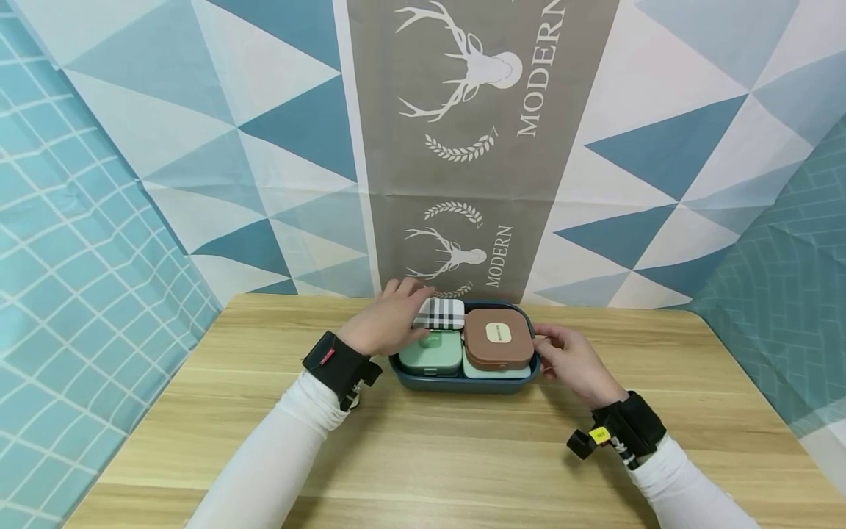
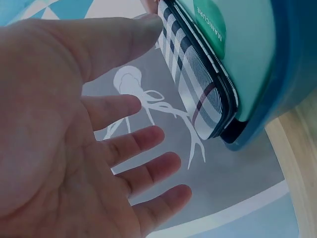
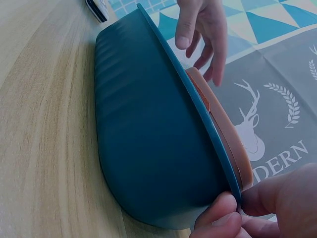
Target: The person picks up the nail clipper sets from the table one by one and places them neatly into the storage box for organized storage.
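A dark blue oblong bin (image 1: 456, 384) stands on the table, filled with small cases. At its right end my right hand (image 1: 575, 361) pinches the rim between thumb and fingers, as the right wrist view also shows. My left hand (image 1: 386, 321) hovers at the back left, its fingers spread and the thumb tip near a black-and-white plaid case (image 2: 185, 64). In front of that case lies a mint green case (image 1: 432, 354) with a green "MANICURE" label (image 2: 210, 25). On the right, a brown case (image 1: 477, 347) rests on a pale green case (image 1: 497, 372).
The wooden table (image 1: 463, 455) ends at a patterned backdrop (image 1: 456, 176) close behind the bin. Tile-print sheets (image 1: 73, 294) hang at the left and right. A small dark-and-white item (image 3: 98, 10) shows beyond the bin in the right wrist view.
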Demonstrator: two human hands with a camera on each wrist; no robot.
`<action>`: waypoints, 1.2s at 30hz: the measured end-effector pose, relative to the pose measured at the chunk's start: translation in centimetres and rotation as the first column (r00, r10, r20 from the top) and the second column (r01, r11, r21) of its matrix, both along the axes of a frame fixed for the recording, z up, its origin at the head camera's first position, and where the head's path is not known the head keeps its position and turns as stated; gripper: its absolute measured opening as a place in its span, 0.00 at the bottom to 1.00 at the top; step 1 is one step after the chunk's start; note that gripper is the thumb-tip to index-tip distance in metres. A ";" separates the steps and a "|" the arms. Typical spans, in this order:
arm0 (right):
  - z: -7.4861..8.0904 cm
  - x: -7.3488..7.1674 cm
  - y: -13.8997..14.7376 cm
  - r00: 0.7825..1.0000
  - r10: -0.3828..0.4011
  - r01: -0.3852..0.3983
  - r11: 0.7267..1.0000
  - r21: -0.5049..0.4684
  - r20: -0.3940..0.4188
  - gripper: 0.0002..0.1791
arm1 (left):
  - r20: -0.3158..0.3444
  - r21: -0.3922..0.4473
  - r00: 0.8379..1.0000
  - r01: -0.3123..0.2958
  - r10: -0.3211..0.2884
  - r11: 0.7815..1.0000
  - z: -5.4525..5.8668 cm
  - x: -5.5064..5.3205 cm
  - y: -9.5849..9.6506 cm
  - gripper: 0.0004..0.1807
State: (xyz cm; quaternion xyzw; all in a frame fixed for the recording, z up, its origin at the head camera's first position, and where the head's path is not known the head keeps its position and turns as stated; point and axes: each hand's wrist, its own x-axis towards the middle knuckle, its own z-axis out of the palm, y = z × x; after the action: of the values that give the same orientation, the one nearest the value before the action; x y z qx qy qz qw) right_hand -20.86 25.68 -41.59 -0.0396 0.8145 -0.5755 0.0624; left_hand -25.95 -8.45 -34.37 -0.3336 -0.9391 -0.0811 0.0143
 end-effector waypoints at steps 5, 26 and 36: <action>0.0 0.1 0.0 1.000 0.000 0.000 1.000 0.004 0.000 0.24 | -0.009 0.016 1.000 -0.026 0.026 1.000 -0.1 0.5 -0.5 0.39; 0.0 0.2 0.0 1.000 0.000 0.000 1.000 0.005 0.005 0.25 | 0.004 0.074 0.995 -0.102 0.102 0.992 0.1 2.0 -2.0 0.43; 0.1 0.0 -0.1 1.000 -0.005 0.005 1.000 0.008 0.000 0.24 | -0.018 0.082 0.992 -0.125 0.127 0.989 0.0 2.2 -2.4 0.44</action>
State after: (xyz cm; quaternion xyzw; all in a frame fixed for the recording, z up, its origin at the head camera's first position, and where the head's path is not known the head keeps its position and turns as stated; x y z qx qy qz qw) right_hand -20.84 25.61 -41.52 -0.0375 0.8169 -0.5723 0.0611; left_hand -23.73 -10.84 -34.32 -0.2737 -0.9540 -0.1141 0.0439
